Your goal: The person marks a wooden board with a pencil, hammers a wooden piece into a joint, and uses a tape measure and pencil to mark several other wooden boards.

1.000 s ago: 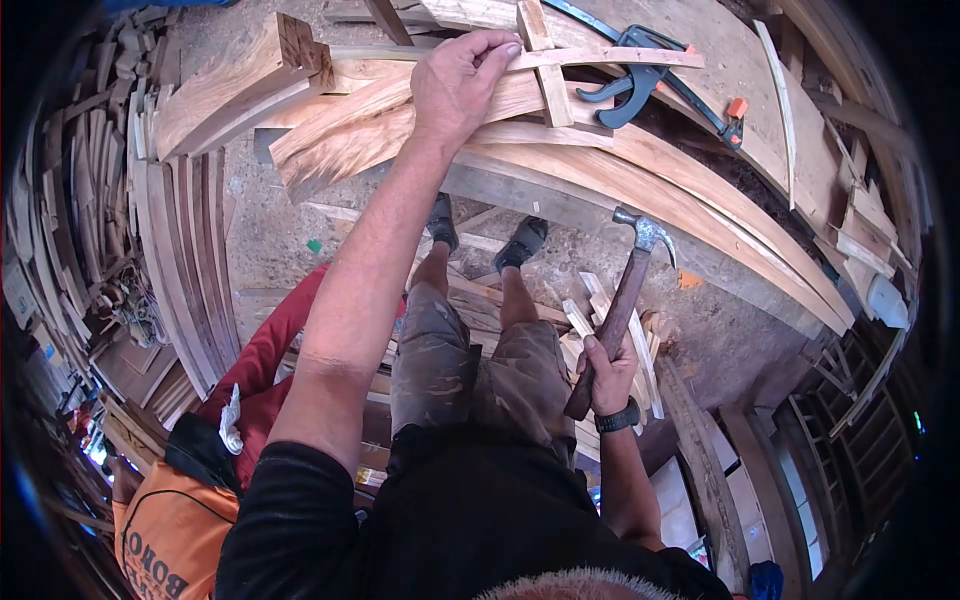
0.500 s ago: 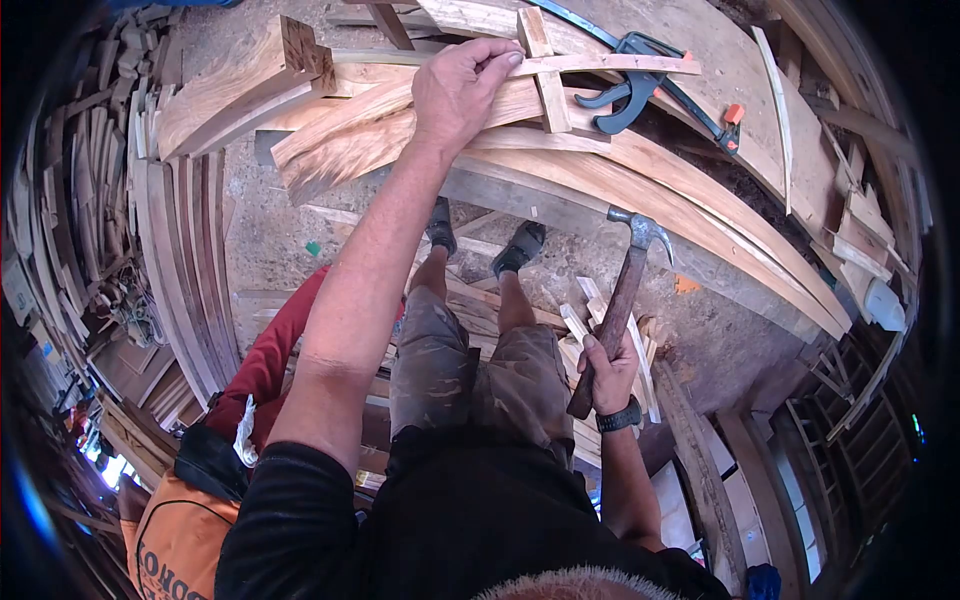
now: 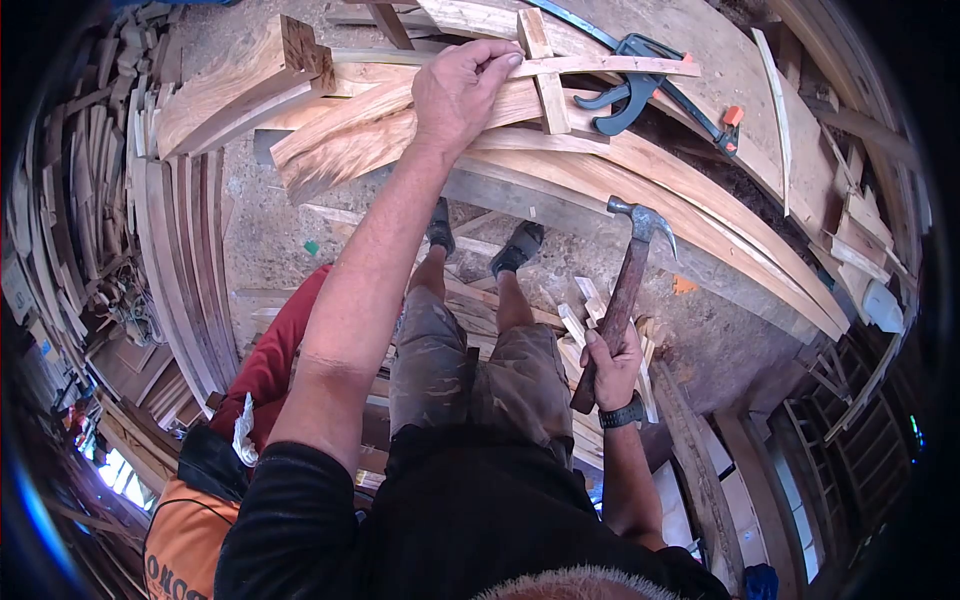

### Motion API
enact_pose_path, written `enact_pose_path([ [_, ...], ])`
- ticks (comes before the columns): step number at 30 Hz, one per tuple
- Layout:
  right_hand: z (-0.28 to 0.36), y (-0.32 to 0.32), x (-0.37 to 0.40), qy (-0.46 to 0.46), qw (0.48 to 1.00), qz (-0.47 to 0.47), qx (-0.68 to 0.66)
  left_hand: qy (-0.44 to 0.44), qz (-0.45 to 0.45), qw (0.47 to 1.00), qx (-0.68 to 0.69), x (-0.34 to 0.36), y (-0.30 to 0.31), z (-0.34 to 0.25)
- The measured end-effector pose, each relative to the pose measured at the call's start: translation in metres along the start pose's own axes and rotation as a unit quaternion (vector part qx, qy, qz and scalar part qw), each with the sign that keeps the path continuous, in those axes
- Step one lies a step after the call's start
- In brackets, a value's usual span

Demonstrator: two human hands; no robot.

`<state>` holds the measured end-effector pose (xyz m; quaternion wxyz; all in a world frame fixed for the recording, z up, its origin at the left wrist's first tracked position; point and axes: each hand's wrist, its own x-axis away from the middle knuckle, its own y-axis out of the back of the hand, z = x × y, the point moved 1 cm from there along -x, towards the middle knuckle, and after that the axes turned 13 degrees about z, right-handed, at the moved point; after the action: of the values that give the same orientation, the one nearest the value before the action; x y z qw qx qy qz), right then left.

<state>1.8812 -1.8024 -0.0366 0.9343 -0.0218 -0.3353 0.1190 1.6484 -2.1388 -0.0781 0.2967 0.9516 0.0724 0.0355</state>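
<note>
Clock positions are taken from the middle of the view. The left hand (image 3: 458, 92), at 12 o'clock, has its fingers curled and the thumb and forefinger tips brought together at the thin wooden strip (image 3: 615, 65); whether they grip the strip or some small item cannot be told. The right hand (image 3: 612, 372), at 4 o'clock, is wrapped firmly around the lower handle of a claw hammer (image 3: 626, 285), with a dark wristwatch (image 3: 623, 412) on that wrist. The hammer's head points to 2 o'clock, apart from the strip. The strip runs from the left hand toward 1 o'clock, crossing a short wooden crosspiece (image 3: 551, 98). Just beyond the crosspiece is a bar clamp (image 3: 632, 105) with orange pads, its bar slanting down toward 2 o'clock. Below the left hand lies a broad grained board (image 3: 345, 140); long curved planks (image 3: 690, 205) sweep from there toward 3 o'clock. A thick timber block (image 3: 230, 92) sits between 10 and 11 o'clock. Stacked lumber (image 3: 85, 200) lines the 9-to-10 o'clock edge. Between 7 and 8 o'clock, a co-worker in an orange-and-black top (image 3: 190, 535) is partly hidden by the wearer's left sleeve (image 3: 290, 510).
</note>
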Motion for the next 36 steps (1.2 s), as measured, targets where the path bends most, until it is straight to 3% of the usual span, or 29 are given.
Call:
enact_pose_path([
  [8,0.034,0.003,-0.024,0.015,0.992,-0.010,0.124,-0.025,-0.022,0.999,-0.022,0.003,-0.003,-0.001],
  [10,0.056,0.000,-0.041,0.112,0.953,-0.016,0.283,-0.025,-0.025,0.999,-0.019,0.002,-0.003,-0.002],
  [17,0.120,-0.022,-0.096,0.226,0.875,0.012,0.429,-0.007,-0.013,1.000,-0.012,0.002,-0.001,-0.002],
  [21,0.136,-0.030,-0.110,0.195,0.894,0.025,0.404,0.007,0.000,1.000,-0.001,0.001,0.000,-0.001],
  [24,0.136,-0.030,-0.115,0.242,0.876,0.018,0.416,0.002,-0.003,1.000,-0.014,0.002,0.000,-0.003],
  [36,0.120,-0.021,-0.101,0.172,0.918,0.000,0.358,0.023,-0.009,0.999,0.036,0.003,-0.001,-0.003],
])
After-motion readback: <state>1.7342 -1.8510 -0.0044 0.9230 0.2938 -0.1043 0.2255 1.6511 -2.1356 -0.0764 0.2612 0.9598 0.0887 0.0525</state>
